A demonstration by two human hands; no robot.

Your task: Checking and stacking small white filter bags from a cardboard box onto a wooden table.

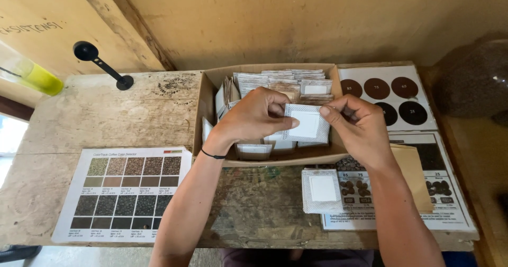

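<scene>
Squarely between both hands, the white filter sachet (306,124) hangs flat above the cardboard box (209,87), left hand (254,116) pinching its left edge, right hand (354,124) its right, each equally near.

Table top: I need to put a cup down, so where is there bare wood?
Bare table lies left of the cardboard box, between the black scoop and the colour chart; a smaller patch sits below the box. The right side is crowded with printed sheets, a filter bag and both hands.
</scene>
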